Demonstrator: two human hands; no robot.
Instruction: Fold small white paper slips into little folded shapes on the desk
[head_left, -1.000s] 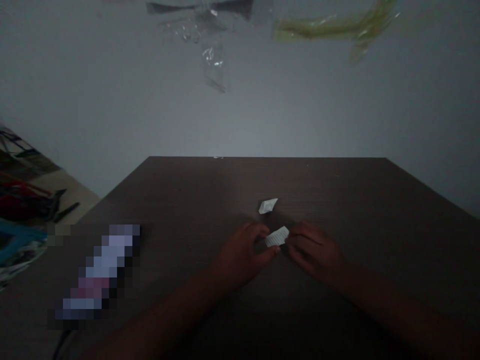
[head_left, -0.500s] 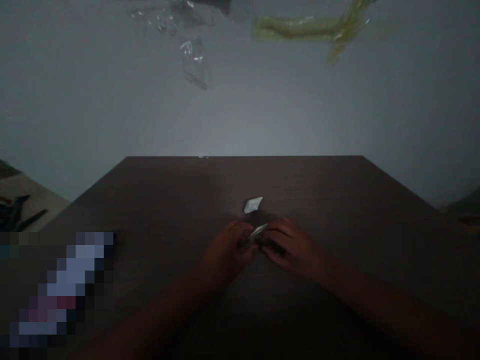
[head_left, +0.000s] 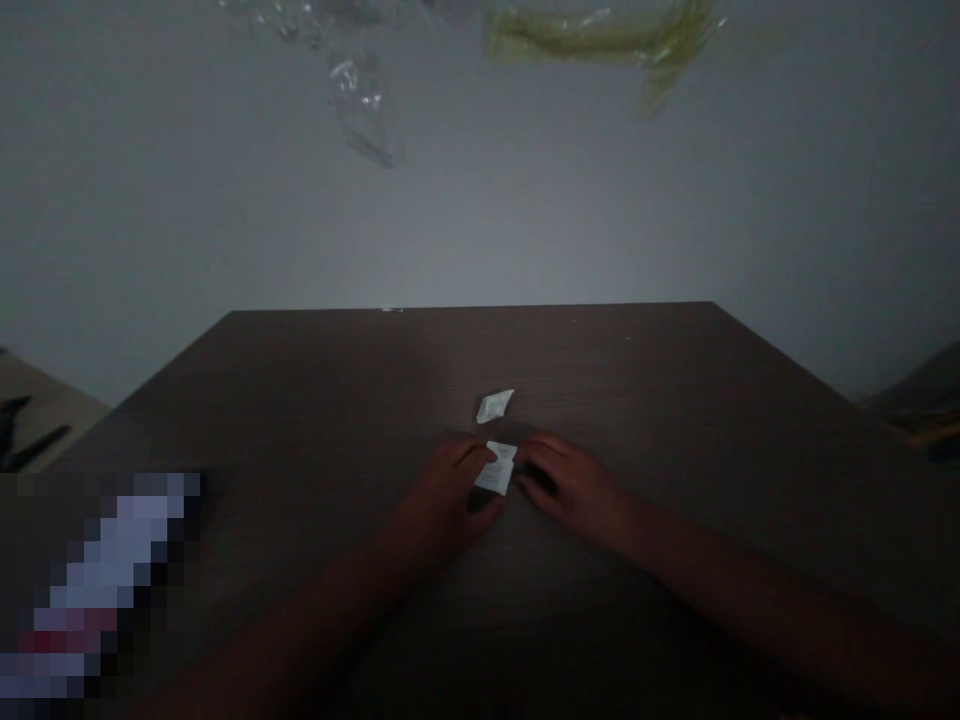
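A small white folded slip of paper (head_left: 496, 470) is held between my two hands just above a dark wooden table (head_left: 675, 400). My left hand (head_left: 446, 497) pinches its left side with curled fingers. My right hand (head_left: 574, 488) pinches its right side, fingers drawn together. A second small white folded paper piece (head_left: 495, 404) lies on the table a little beyond my hands, touching neither. The light is dim.
A blurred-out elongated object (head_left: 97, 580) lies at the table's left front. Clear plastic (head_left: 360, 110) and a yellow-green strip (head_left: 600, 30) hang on the grey wall behind. Dark objects (head_left: 30, 440) lie off the table's left edge.
The slip has turned in my hands from a flat strip, through an edge-on view, to a squarer face towards me. My hands have drawn closer together. The camera view has shifted right.
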